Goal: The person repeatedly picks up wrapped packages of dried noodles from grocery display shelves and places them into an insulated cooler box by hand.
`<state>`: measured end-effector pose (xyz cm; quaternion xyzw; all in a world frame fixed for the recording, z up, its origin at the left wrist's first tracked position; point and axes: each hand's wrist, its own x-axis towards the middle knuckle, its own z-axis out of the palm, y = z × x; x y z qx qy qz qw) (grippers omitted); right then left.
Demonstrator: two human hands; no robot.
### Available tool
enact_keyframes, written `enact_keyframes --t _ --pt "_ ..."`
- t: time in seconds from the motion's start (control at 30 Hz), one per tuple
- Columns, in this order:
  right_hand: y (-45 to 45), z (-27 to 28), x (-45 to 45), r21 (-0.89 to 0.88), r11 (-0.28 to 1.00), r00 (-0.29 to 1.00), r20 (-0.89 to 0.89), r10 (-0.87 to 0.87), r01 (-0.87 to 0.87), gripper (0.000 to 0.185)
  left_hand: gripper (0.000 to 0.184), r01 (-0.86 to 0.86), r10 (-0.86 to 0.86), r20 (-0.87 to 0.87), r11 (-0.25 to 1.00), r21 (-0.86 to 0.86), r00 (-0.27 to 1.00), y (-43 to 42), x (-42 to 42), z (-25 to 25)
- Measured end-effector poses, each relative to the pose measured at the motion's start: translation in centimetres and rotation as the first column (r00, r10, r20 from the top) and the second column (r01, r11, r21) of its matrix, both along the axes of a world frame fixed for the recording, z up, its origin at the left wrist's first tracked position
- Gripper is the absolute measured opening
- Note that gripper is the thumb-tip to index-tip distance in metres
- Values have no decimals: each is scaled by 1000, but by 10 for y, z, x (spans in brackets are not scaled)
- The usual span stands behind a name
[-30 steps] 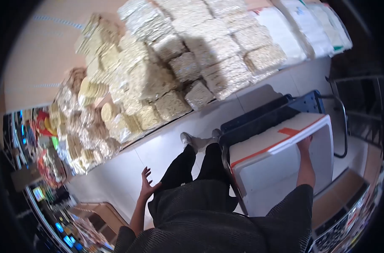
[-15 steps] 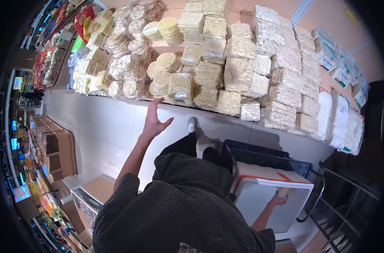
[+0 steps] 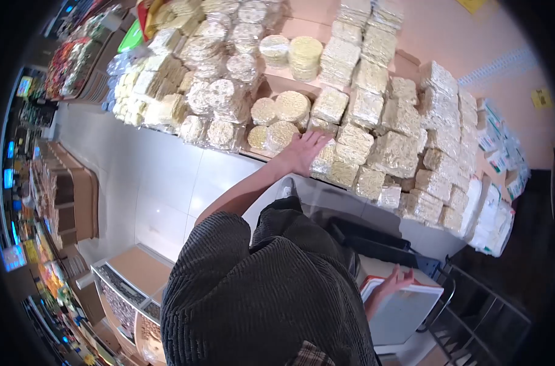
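Note:
Dried noodle cakes in clear plastic packs are piled along the display. My left hand (image 3: pixel 306 151) lies across a wrapped noodle pack (image 3: pixel 324 157) at the front edge, fingers stretched over its top; whether it grips the pack I cannot tell. Just left of it are round noodle cakes (image 3: pixel 282 135) in stacks. At lower right my right hand (image 3: pixel 392 284) is open and empty, fingers apart, over the near rim of a white foam box (image 3: pixel 399 317) edged with red tape. Most of the box's inside is hidden from this angle.
The foam box sits in a dark blue cart (image 3: pixel 375 241) beside my legs. A metal rail (image 3: pixel 485 305) stands right of it. White packages (image 3: pixel 488 213) hang at the display's right end. Bins of dry goods (image 3: pixel 122 305) and a brown carton display (image 3: pixel 76 195) stand left.
My left hand has moved from above the floor onto a front noodle pack. My right hand has come up out of the foam box and spread its fingers. The view has shifted.

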<state>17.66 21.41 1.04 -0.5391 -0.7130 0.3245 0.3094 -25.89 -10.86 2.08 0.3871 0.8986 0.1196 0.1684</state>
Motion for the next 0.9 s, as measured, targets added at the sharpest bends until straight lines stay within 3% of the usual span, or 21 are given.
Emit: enact_keyframes --t 0.03,0.1,0.17,0.33,0.47,0.5,0.53,0.6,0.63,0.73,0.77,0.8,0.87,0.9 --pt "-19 3 -26 -94 991 986 -143 83 -97 66 130 8 -8 18 1000 16 1000 3 1 2" --pt "-52 2 -76 -164 968 958 -246 146 -189 61 128 23 -33 108 995 95 994 7 -3 14" --pt "-76 -3 -113 -170 915 905 -292 309 -367 58 126 32 -55 154 988 148 987 5 -12 11" --pt "-136 33 -192 -267 777 813 -316 488 -570 47 125 17 -55 111 948 319 992 -14 -20 13" --pt "-168 56 -227 -390 628 736 -440 515 -673 51 124 -115 0 214 841 528 977 -42 -23 37" --pt "-172 58 -234 -421 578 714 -450 537 -699 53 132 -167 0 299 831 531 954 -51 -23 41" --pt "-175 62 -240 -446 523 688 -463 559 -726 56 136 -272 -66 470 742 612 880 -55 -20 47" --pt "-173 83 -253 -675 289 733 -603 314 -679 62 142 -521 -251 722 548 654 644 -62 -16 59" --pt "-172 90 -258 -737 140 749 -638 177 -661 66 149 -559 -292 747 516 649 598 -64 -14 61" --pt "-169 99 -263 -661 -146 670 -742 -17 -736 75 150 -544 -430 697 437 717 574 -52 -5 60" --pt "-169 106 -262 -657 -156 664 -748 8 -738 80 152 -548 -473 700 436 714 535 -47 0 61" --pt "-168 114 -260 -644 -150 650 -760 9 -750 82 151 -699 -420 821 447 558 386 -43 -1 48" --pt "-160 126 -250 -622 -109 624 -781 12 -776 85 149 -872 -315 949 461 168 16 -38 -14 -24" --pt "-154 123 -239 -595 -94 596 -803 20 -798 92 150 -804 -344 925 498 324 160 -19 -1 -11"
